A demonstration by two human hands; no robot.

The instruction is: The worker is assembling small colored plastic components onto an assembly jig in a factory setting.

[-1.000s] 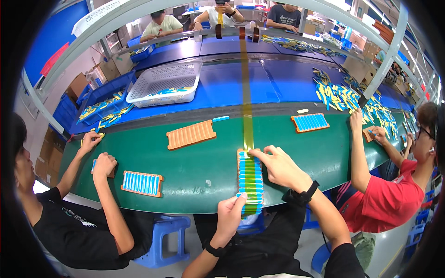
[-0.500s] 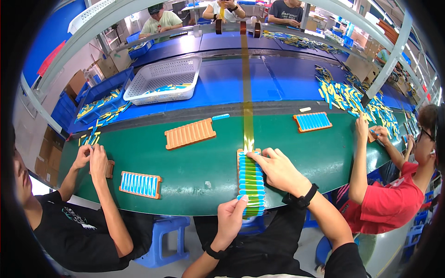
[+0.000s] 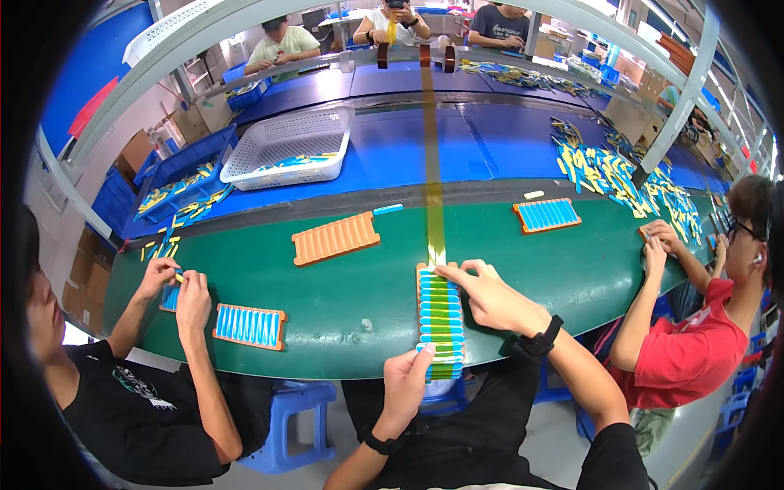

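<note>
An orange ridged tray (image 3: 420, 273) lies lengthwise before me at the table's near edge, a row of blue strips (image 3: 455, 339) across it. A band of amber see-through tape (image 3: 436, 220) comes down from the overhead rail and runs along the middle of the strips. My left hand (image 3: 403, 387) grips the tray's near end, thumb on top beside the tape; its other fingers are partly hidden. At the far end, my right hand (image 3: 496, 302) presses a fingertip onto the tape, its fingers apart.
Tape rolls (image 3: 425, 55) hang on the rail. An empty orange tray (image 3: 336, 238) and filled trays (image 3: 547, 216) (image 3: 250, 327) lie on the green table (image 3: 367, 302). A white basket (image 3: 286, 180) stands beyond; strips pile (image 3: 604, 175) at right. Co-workers sit on both sides.
My hands stay nearly in place, the right fingertip shifting slightly toward the tray's far end. The left co-worker's hands now hold a yellow strip; the right co-worker's raised hand has come down.
</note>
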